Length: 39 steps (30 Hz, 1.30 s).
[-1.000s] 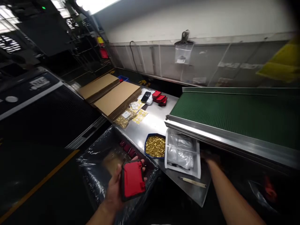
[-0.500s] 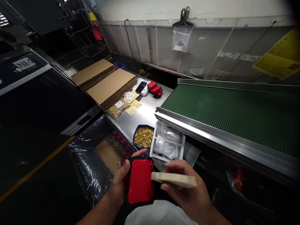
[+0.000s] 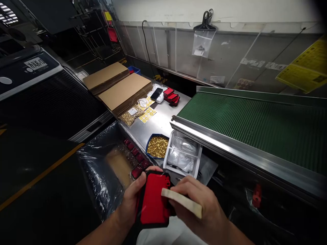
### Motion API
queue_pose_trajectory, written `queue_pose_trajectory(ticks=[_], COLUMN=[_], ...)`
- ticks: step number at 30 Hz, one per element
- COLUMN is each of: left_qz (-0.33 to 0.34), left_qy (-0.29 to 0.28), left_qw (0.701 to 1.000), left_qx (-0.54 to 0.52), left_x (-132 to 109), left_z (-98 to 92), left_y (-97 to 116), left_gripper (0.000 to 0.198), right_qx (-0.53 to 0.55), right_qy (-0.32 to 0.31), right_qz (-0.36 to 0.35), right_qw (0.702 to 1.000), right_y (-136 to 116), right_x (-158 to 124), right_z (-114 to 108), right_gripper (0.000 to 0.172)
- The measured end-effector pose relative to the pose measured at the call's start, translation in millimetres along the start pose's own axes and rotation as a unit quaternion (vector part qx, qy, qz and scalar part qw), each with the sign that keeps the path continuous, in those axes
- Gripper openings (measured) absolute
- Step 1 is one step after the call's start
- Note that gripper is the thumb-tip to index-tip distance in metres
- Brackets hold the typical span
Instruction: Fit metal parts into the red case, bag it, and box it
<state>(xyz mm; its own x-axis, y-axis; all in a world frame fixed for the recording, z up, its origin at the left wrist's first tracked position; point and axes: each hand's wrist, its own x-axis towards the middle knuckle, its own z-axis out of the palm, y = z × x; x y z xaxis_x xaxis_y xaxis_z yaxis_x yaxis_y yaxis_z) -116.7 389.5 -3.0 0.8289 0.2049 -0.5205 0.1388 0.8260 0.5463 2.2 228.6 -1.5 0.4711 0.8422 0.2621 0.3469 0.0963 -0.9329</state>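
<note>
The left hand (image 3: 133, 200) grips a red, black-edged rectangular plastic case (image 3: 154, 200), long axis pointing away from the person. The right hand (image 3: 204, 211) pinches a flat pale wooden stick (image 3: 182, 202), lying crosswise over the case.

Dim workshop: steel bench (image 3: 163, 124), green conveyor (image 3: 255, 122), grey panelled wall (image 3: 230, 58), perhaps yellow floor line (image 3: 38, 178).

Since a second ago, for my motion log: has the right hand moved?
Yes. The right hand left the spot beside the white tray and now holds a pale strip against the red case.

Two flat brown cardboard stacks (image 3: 120, 86), one blue tray of brass bits (image 3: 157, 146), one white plastic bin (image 3: 182, 155), one green conveyor belt (image 3: 258, 122), one black phone (image 3: 156, 93).
</note>
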Motion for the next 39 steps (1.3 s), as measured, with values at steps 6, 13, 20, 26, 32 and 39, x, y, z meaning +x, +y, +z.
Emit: queue_pose_trajectory(ticks=[6, 13, 20, 26, 32, 39], left_qz=[-0.030, -0.047, -0.103, -0.085, -0.033, -0.054], left_qy=[0.018, 0.014, 0.030, 0.026, 0.057, 0.075], left_qw=[0.999, 0.994, 0.979, 0.981, 0.993, 0.992], left_qx=[-0.034, -0.102, -0.176, -0.174, -0.098, -0.084], left_x=[-2, 2, 0, 1, -1, 3], left_z=[-7.0, -11.2, -15.0, -12.5, -7.1, -14.3], left_y=[-4, 1, 13, 17, 22, 15], left_gripper=[0.036, 0.037, 0.054, 0.051, 0.042, 0.039], right_qx=[0.014, 0.026, 0.011, 0.040, 0.066, 0.079], right_qy=[-0.004, 0.080, 0.221, 0.151, 0.016, 0.021], right_qz=[0.047, 0.048, 0.229, 0.128, 0.020, 0.030], right_qw=[0.999, 0.995, 0.948, 0.979, 0.997, 0.996], right_y=[5, 11, 27, 11, 4, 12], right_x=[2, 9, -10, -8, 16, 31], right_z=[9, 18, 4, 11, 10, 26], right_gripper=[0.012, 0.016, 0.016, 0.013, 0.031, 0.017])
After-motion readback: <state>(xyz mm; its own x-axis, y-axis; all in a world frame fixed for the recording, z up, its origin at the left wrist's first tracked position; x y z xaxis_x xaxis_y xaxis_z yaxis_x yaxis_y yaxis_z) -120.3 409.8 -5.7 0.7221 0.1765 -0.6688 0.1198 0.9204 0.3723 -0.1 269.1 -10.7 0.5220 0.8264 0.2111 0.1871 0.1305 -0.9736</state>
